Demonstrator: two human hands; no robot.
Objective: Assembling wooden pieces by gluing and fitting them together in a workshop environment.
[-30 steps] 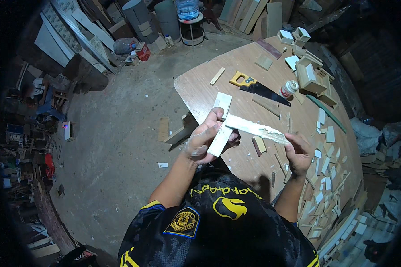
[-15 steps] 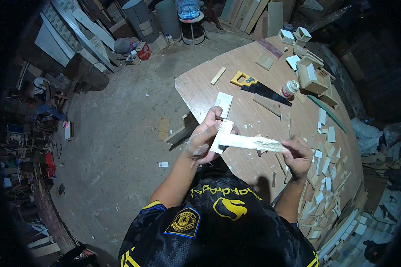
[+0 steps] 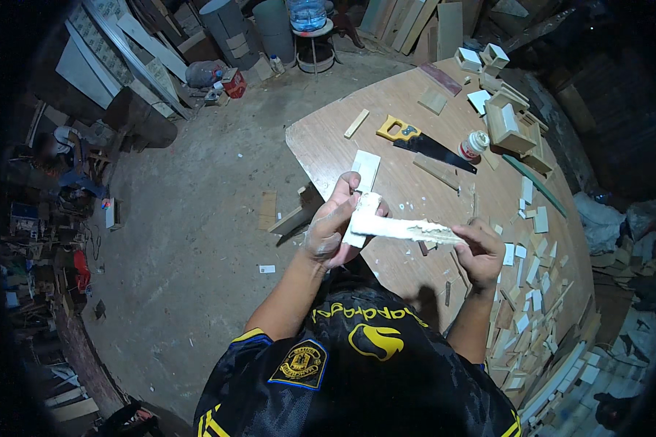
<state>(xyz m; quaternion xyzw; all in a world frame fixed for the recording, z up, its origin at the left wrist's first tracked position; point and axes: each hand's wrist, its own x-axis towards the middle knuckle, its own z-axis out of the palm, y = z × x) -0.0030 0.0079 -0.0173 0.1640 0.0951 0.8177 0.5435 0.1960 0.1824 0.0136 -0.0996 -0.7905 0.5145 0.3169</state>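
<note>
In my left hand (image 3: 329,231) is a small flat white piece (image 3: 356,237), gripped between thumb and fingers above the table's near left edge. My right hand (image 3: 482,253) pinches the far right end of a narrow wooden strip (image 3: 404,229) thickly smeared with white. The strip's left end lies across the white piece, against the fingers of my left hand. Bare, rough wood shows through the smear towards my right fingers. Just beyond my left hand, a pale flat block (image 3: 366,166) rests on the table. Parts of the held pieces are hidden by my fingers.
On the wooden table (image 3: 328,138) lie a yellow-handled handsaw (image 3: 435,148), an open white jar (image 3: 474,144) and a wooden-handled tool (image 3: 436,173). Small wooden box shapes (image 3: 514,124) stand at the far right. Many offcuts (image 3: 532,298) cover the right side. A person (image 3: 71,156) sits far left.
The smeared strip has shifted slightly left and up across the white piece. My right hand has moved a little left with it; my left hand has barely moved.
</note>
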